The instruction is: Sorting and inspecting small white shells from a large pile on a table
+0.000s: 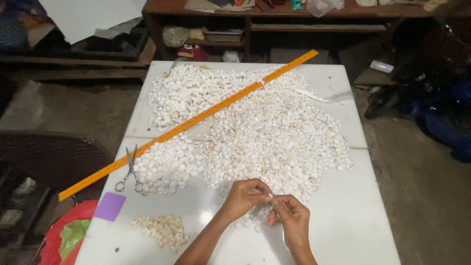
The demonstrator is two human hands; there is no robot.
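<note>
Both hands, left hand [244,196] and right hand [290,212], pinching one small white shell [270,196], shell heap [265,127] just beyond

light from overhead, bright on the white table [353,206], slight glare patches near the bottom edge. surroundings dim, right side nearly black. soft short shadows under the hands. focus decent mid-frame, mild wide-angle stretch at the edges.

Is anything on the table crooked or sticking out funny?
Yes. The long orange ruler lies slanted across the shell pile, and its near end pokes past the white table edge on the left, beside the scissors.
</note>
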